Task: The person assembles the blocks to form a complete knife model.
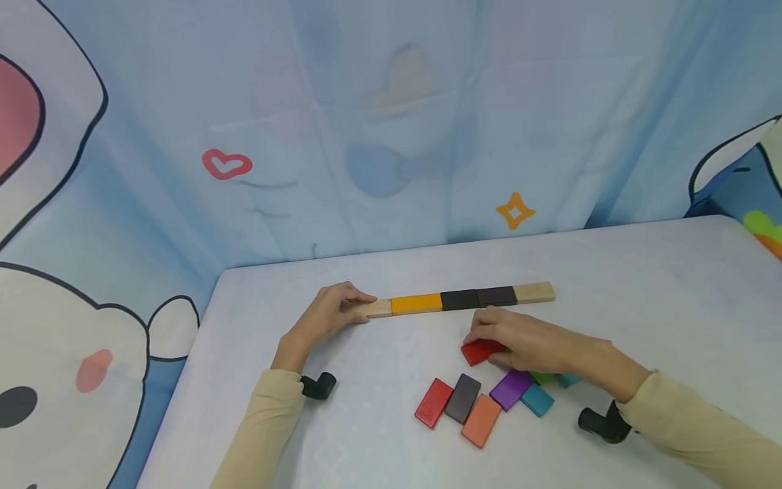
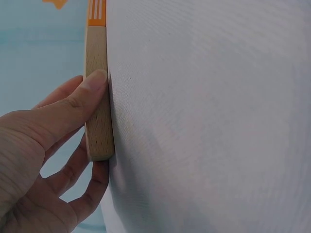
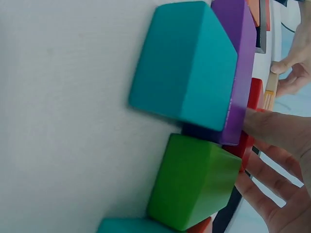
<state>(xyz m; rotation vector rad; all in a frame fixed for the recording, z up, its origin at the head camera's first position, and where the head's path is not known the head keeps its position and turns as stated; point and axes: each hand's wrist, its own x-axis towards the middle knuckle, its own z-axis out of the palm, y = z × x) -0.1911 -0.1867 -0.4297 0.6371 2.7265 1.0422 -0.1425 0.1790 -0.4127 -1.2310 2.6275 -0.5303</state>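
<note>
My left hand [image 1: 330,309] pinches a plain wooden block [image 2: 98,133] at the left end of a straight row, its thumb lying along the near face in the left wrist view. In the row, a yellow-orange block [image 1: 416,303], a black block [image 1: 459,299], a dark block [image 1: 496,296] and another plain wooden block [image 1: 534,292] follow end to end. Below the row's right half, my right hand [image 1: 537,339] grips a red block [image 1: 479,352] between thumb and fingers. Part of that block is hidden by the hand.
Loose blocks lie near the right hand: red [image 1: 434,403], dark grey [image 1: 463,398], orange [image 1: 481,421], purple [image 1: 512,389], teal [image 1: 537,400] and green [image 3: 194,182]. Some are partly under the right forearm. The white tabletop [image 1: 366,407] ends at a blue curtain [image 1: 397,136].
</note>
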